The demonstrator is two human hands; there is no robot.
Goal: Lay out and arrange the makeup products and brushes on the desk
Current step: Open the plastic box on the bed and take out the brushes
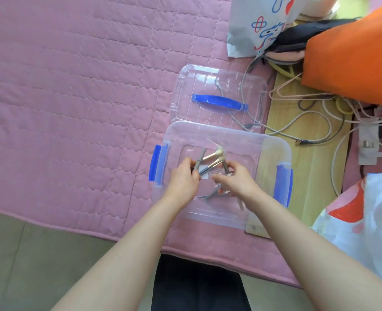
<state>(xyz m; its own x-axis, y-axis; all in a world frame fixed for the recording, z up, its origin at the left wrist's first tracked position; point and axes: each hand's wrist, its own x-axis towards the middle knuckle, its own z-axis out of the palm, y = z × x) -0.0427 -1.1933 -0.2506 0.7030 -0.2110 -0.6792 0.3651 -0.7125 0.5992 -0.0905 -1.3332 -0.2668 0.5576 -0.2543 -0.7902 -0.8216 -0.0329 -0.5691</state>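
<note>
Brushes fan from left hand, right hand pinching one.

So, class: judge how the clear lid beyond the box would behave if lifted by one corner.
The lid looks thin and see-through, so probably light and slightly bendy. Its smooth plastic may slip; the blue handle offers surer grip.

Your bare forearms reach in from the near edge and converge. Your left hand pinches brush handles in curled fingers. Your right hand, just beside it, curls round a grey brush.
</note>
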